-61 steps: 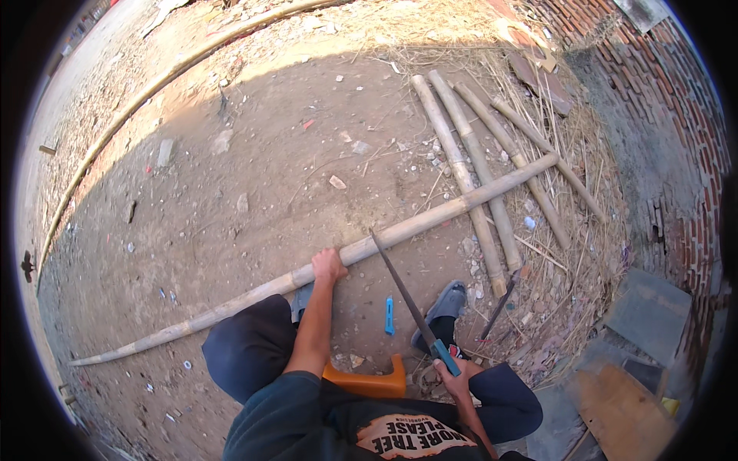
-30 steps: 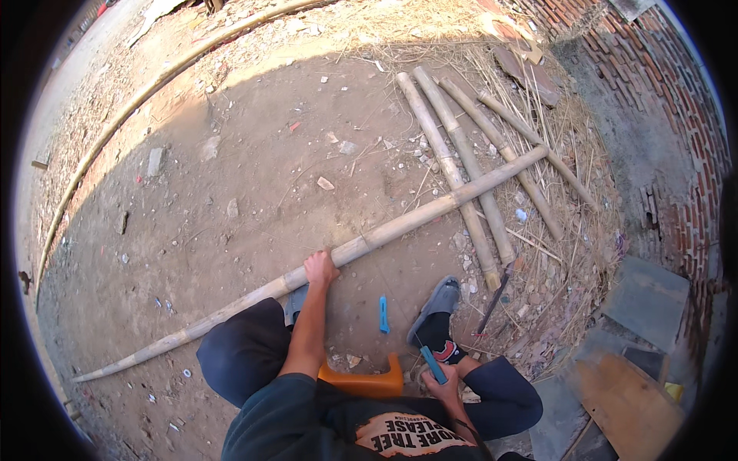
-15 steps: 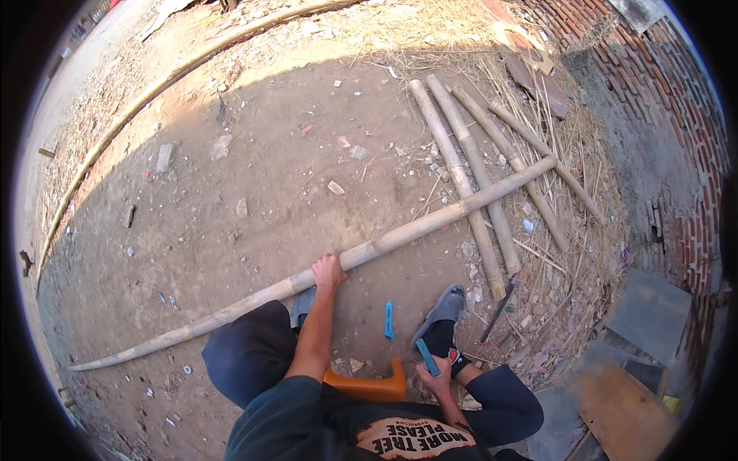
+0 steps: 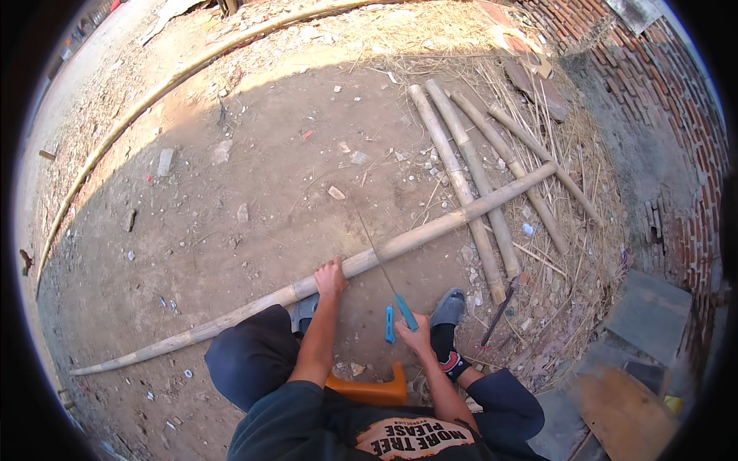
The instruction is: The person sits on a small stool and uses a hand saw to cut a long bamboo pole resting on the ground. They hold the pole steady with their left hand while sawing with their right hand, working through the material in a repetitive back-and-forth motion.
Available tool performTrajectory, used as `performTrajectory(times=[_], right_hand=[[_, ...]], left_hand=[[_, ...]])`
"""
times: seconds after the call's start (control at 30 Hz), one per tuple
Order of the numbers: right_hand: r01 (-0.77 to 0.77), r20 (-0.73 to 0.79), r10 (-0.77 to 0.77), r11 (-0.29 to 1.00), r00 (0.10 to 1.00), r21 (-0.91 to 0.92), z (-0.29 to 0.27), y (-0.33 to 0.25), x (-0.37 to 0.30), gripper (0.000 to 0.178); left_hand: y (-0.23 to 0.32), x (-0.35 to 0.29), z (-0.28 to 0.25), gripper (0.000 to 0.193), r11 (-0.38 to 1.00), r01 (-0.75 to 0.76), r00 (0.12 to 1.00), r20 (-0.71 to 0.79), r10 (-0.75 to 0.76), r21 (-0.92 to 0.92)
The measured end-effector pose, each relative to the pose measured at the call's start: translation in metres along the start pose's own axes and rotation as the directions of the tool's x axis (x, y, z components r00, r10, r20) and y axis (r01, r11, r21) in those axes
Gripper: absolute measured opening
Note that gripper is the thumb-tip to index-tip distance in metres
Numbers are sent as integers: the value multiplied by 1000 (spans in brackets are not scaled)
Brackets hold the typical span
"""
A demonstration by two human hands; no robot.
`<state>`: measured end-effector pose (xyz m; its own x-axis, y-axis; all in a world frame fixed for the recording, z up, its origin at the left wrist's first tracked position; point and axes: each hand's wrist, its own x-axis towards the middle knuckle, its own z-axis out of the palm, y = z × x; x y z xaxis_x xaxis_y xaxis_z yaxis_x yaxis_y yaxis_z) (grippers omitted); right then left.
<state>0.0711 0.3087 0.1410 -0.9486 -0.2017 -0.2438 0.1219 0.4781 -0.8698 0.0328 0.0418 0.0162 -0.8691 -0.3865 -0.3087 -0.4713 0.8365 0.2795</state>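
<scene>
A long bamboo pole (image 4: 421,237) runs slantwise across the ground in front of me, its thicker right end resting on shorter bamboo pieces. My left hand (image 4: 330,278) grips it near the middle, fingers wrapped over the top. In my right hand (image 4: 415,333) is the teal handle of a hand saw (image 4: 406,311). Its thin blade reaches up and away, crossing the pole a little right of my left hand. Whether the teeth touch the bamboo I cannot tell. Beside the saw handle, a bright blue slotted plastic piece (image 4: 389,325) lies on the dirt.
Several cut bamboo lengths (image 4: 460,184) lie on straw at the right. An orange plastic stool (image 4: 377,388) is under me. A dark, thin tool (image 4: 498,311) lies near my shoe (image 4: 448,307). Flat boards (image 4: 649,315) and a brick wall (image 4: 692,161) bound the right side.
My right hand has risen from beside my foot with the saw, and its blade now lies across the pole. My left hand still holds the pole, barely shifted.
</scene>
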Motion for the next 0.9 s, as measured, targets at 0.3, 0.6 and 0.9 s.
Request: performTrajectory(times=[0.3,0.6,0.9], right_hand=[[-91,-43,90,996,995,-12,-65,13,-158,33],[-82,11,83,990,996,-116,-97,-13,-167,33],[-219,12,222,968,975,-121,-118,-56,-139,30]], left_hand=[[-2,2,-4,49,1000,15,999,36,-15,2],[0,5,-12,43,1000,27,995,99,-26,-6],[2,9,-20,44,998,37,984,173,-44,44]])
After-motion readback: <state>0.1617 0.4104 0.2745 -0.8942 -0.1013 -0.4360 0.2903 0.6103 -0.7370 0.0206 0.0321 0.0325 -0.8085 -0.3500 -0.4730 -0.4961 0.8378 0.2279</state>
